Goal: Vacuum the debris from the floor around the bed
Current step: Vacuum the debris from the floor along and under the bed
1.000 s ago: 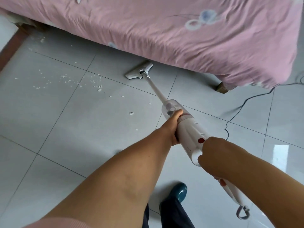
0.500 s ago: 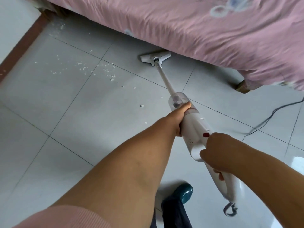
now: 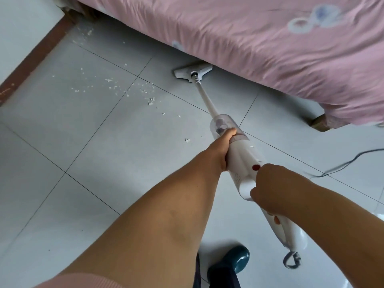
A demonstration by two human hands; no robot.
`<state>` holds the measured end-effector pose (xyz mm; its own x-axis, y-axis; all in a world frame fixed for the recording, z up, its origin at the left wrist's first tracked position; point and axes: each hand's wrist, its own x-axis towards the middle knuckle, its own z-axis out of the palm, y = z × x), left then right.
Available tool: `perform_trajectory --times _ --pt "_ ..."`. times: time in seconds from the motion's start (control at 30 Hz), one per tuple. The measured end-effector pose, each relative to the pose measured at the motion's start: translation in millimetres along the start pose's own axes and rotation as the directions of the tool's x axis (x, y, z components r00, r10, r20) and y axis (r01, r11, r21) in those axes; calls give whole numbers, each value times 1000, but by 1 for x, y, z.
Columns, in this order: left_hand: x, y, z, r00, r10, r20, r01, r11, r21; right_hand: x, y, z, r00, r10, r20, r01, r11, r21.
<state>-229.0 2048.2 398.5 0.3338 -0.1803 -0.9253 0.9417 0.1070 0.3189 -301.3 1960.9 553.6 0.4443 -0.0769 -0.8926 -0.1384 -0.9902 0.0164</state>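
Note:
I hold a white stick vacuum (image 3: 243, 159) with both hands. My left hand (image 3: 220, 148) grips its body just below the clear dust cup. My right hand (image 3: 270, 190) grips the handle farther back. The thin tube runs up to the flat floor head (image 3: 192, 72), which sits on the tiles at the edge of the bed (image 3: 270, 38), partly under the pink sheet. White crumbs of debris (image 3: 128, 90) lie scattered on the grey tiles to the left of the head, with one bigger crumb (image 3: 187, 140) near my left hand.
A brown skirting strip (image 3: 35, 57) runs along the wall at the left. A wooden bed leg (image 3: 320, 122) stands at the right. A dark power cord (image 3: 342, 165) trails across the floor on the right. My teal shoe (image 3: 236, 258) is at the bottom.
The floor head has slid from the open tile in toward the bed's edge and now lies partly under the sheet. Both hands keep their hold on the vacuum.

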Motion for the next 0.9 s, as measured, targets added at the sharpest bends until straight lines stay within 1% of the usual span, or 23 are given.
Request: perform_trajectory --times 0.2,0.37,0.5,0.6,0.73,0.8,0.87,0.9 --pt "3 8 -37 1000 7 -11 -8 996 -89 3 -29 -8 999 -21 24 21 1000 -2" --pt "6 42 -69 1000 5 -24 -6 999 -38 13 -63 -28 1000 25 -8 -24 986 163" --pt "12 74 -91 1000 13 -24 -14 1000 -21 29 -91 -48 998 33 -53 -22 981 192" --pt "19 92 -99 999 27 -19 -27 1000 -14 36 -106 -62 999 38 -23 -32 975 219" --pt "31 124 -113 999 43 -18 -43 999 -11 52 -127 -90 999 20 -43 -10 973 232" --pt "39 143 -119 999 48 -6 -48 999 -22 63 -138 -106 1000 10 -8 -7 969 249" --pt "44 157 -123 998 55 12 -54 998 -36 70 -147 -119 1000 2 6 -4 971 240" --pt "47 166 -125 998 59 12 -59 998 -35 76 -151 -127 1000 -11 -9 13 976 217"
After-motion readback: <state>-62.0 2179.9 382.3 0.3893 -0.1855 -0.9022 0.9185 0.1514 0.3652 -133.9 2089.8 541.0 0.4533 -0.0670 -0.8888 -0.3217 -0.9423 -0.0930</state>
